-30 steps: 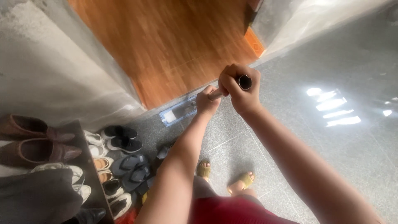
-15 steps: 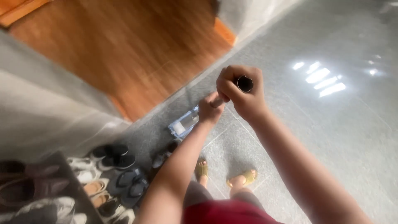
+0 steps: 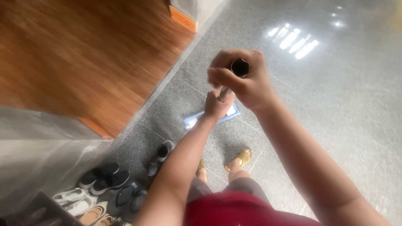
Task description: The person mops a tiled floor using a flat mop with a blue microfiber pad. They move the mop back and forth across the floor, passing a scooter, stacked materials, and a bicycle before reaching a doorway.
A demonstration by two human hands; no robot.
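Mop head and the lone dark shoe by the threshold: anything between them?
Head view: only bare grey tile between the mop head and the dark shoe.

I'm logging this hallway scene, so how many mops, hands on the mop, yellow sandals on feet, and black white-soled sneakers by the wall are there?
Mop: 1
Hands gripping its handle: 2, left hand and right hand
Yellow sandals on the feet: 2
Black sneakers by the wall: 2
Total: 7
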